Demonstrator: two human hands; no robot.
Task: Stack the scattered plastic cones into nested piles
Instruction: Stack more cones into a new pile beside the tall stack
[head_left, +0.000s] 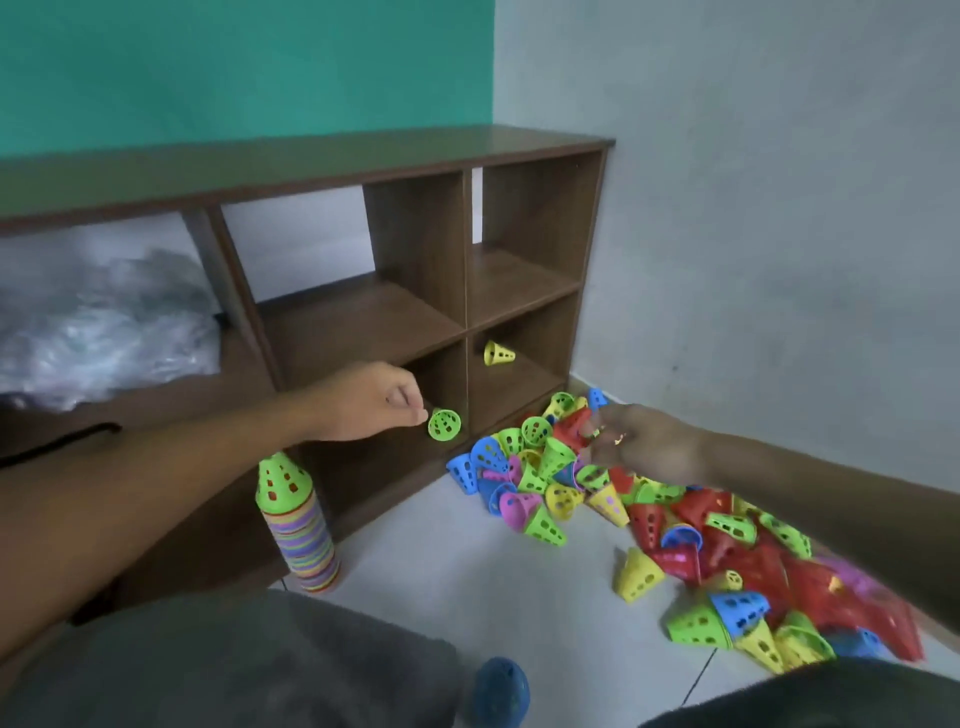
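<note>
- The left hand (382, 402) pinches a green cone (444, 424) by its narrow tip, fingers curled; the cone hangs wide mouth toward the camera, in front of the shelf unit (415, 249).
- The right hand (636, 441) reaches over the loose pile of cones (649, 519) on the floor (467, 561); it is blurred, so I cannot tell whether it grips one.
- The nested stack (301, 525) stands tall and narrow beside the shelf unit, under the left forearm. A careless lowering of the arm could topple it.
- The tip pinch looks slight, so the green cone may slip or swing.
- A lone yellow cone (498, 353) sits in a lower compartment and is easily overlooked.
</note>
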